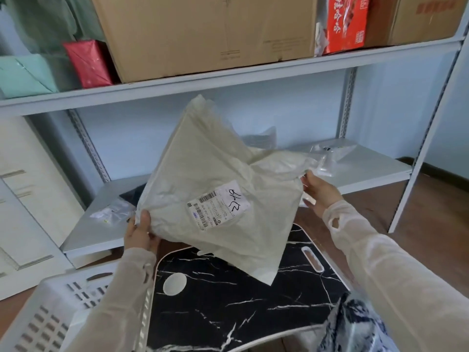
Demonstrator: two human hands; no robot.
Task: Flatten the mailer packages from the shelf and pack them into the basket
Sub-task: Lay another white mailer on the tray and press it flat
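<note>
Mailer [218, 179] held up in both grips, not yet flat.
The basket [58, 285] waits low at the left. The left grip [140, 232] pinches the mailer's left corner, thumb on top. The mailer hangs crumpled and tilted above the black bench [228, 313], and the right grip [321, 191] is closed on its right edge. The film looks slippery, so a corner may slide out. If air stays inside, I think it will puff up again in the basket.
</note>
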